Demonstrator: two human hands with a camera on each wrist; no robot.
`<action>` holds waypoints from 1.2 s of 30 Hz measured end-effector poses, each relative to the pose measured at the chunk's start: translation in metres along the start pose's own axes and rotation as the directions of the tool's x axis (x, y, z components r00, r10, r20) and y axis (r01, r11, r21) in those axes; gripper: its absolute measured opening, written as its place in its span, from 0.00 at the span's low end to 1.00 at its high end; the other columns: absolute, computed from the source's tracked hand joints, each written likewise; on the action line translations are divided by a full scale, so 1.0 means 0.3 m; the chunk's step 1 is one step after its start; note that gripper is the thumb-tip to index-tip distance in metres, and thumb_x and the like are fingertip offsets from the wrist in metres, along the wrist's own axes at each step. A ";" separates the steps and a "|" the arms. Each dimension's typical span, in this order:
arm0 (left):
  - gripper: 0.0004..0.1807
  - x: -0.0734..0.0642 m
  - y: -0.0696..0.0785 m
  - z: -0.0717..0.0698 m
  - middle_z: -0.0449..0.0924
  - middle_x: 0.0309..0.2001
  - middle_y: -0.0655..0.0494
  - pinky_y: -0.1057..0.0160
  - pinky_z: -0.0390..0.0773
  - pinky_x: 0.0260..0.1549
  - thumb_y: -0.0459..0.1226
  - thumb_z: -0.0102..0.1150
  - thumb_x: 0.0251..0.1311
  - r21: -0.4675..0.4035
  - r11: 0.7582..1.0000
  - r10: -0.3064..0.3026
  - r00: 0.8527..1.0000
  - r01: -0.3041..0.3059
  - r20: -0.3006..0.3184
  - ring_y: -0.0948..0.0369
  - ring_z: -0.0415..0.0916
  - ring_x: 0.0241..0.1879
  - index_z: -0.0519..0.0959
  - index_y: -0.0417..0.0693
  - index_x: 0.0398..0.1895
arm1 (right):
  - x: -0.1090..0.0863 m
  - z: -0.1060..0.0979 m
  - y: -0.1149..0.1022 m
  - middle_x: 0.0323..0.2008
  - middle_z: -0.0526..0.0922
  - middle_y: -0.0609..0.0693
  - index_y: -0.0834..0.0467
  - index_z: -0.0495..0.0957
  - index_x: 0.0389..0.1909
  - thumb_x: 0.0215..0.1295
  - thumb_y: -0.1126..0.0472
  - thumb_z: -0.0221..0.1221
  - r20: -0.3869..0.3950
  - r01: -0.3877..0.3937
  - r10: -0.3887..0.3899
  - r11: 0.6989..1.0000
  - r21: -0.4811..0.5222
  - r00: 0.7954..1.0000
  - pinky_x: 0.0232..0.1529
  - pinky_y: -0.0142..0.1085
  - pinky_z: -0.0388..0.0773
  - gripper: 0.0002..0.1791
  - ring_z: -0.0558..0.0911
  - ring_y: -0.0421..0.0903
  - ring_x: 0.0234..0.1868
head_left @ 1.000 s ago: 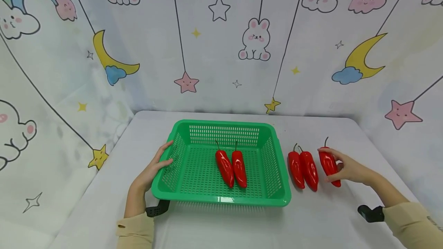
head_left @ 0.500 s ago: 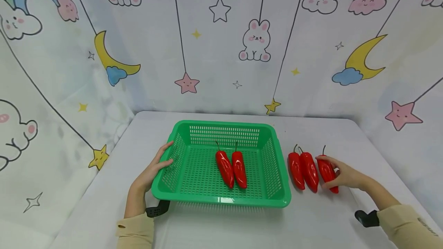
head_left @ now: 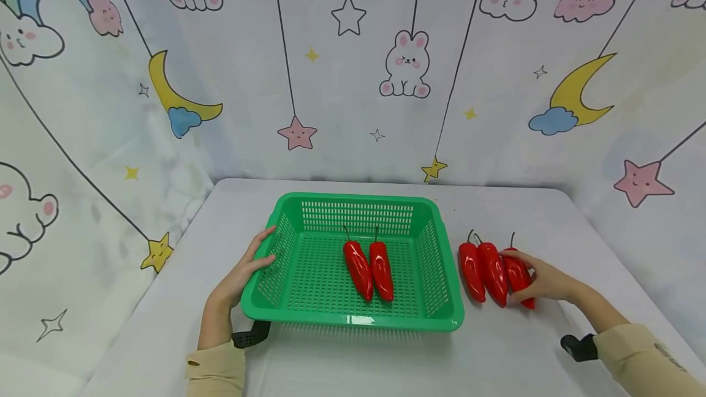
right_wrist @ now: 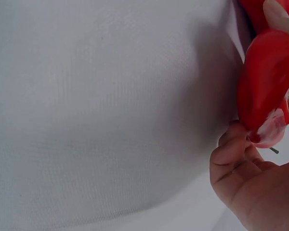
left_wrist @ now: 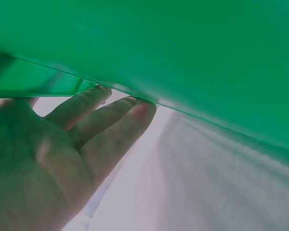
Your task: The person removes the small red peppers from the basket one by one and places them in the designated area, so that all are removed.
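A green plastic basket (head_left: 405, 322) stands at the table's middle, with two red chili peppers (head_left: 358, 269) lying inside. My left hand (head_left: 239, 274) holds its left rim, thumb over the top; in the left wrist view, fingers (left_wrist: 115, 132) extend beneath the green edge. Right of the basket, two more red chili peppers (head_left: 492, 273) lie side by side. Beside them, my right hand (head_left: 551, 280) pinches a third chili pepper (head_left: 517, 274) between thumb and fingers, its stem pointing away. The right wrist view shows this glossy pepper (right_wrist: 269, 72) close up, partly covered by the fingers.
The white-covered table (head_left: 386, 366) extends around the basket. Behind it hangs a printed cloth backdrop (head_left: 342, 90) with stars, rabbits and moons. A black wrist device (head_left: 579, 348) is worn at the right sleeve, another black device (head_left: 252, 332) at the left.
My right hand has moved left and slightly toward me with the chili pepper, bringing it up against the other two. The left hand and basket have stayed put.
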State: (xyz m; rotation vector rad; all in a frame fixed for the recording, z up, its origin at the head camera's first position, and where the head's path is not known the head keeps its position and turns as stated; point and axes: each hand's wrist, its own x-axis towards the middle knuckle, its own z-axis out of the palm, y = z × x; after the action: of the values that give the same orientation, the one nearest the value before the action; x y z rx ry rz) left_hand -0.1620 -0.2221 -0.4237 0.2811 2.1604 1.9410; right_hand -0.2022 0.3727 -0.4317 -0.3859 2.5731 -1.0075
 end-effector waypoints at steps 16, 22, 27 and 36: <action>0.33 0.001 0.003 -0.001 0.31 0.71 0.50 0.49 0.64 0.50 0.40 0.41 0.68 -0.010 1.000 -0.016 1.000 0.016 -0.004 0.44 0.44 0.64 0.42 0.61 0.72 | -0.012 0.016 -0.013 0.45 0.65 0.65 0.61 0.58 0.63 0.34 0.54 0.75 -0.056 0.013 -0.021 0.990 -0.139 0.998 0.29 0.42 0.78 0.53 0.65 0.64 0.47; 0.32 0.001 0.003 -0.002 0.31 0.71 0.50 0.49 0.64 0.50 0.40 0.41 0.68 -0.006 1.000 -0.019 1.000 0.019 -0.007 0.44 0.44 0.64 0.42 0.61 0.72 | -0.012 0.015 -0.010 0.45 0.64 0.66 0.61 0.55 0.65 0.35 0.54 0.74 -0.067 0.016 -0.026 0.990 -0.142 0.997 0.28 0.41 0.78 0.55 0.66 0.63 0.46; 0.32 0.001 0.004 -0.002 0.30 0.71 0.51 0.49 0.63 0.51 0.40 0.41 0.68 -0.005 1.000 -0.024 1.000 0.024 -0.005 0.44 0.44 0.64 0.42 0.61 0.72 | -0.018 0.012 -0.007 0.46 0.63 0.67 0.60 0.53 0.66 0.36 0.53 0.74 -0.082 0.003 -0.016 0.988 -0.155 0.997 0.28 0.41 0.78 0.55 0.68 0.60 0.44; 0.32 0.002 0.001 -0.005 0.33 0.71 0.50 0.54 0.67 0.47 0.40 0.41 0.68 -0.020 0.999 -0.035 0.999 0.035 0.004 0.43 0.48 0.63 0.42 0.62 0.72 | -0.037 0.006 -0.003 0.46 0.64 0.67 0.62 0.54 0.66 0.39 0.51 0.72 -0.118 0.001 -0.025 0.979 -0.204 0.993 0.24 0.34 0.75 0.54 0.69 0.51 0.35</action>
State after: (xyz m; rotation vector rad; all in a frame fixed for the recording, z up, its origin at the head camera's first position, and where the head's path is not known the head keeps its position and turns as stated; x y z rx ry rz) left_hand -0.1630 -0.2235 -0.4234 0.2419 2.1282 1.9408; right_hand -0.1914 0.3750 -0.4298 -0.4068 2.7964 -0.7948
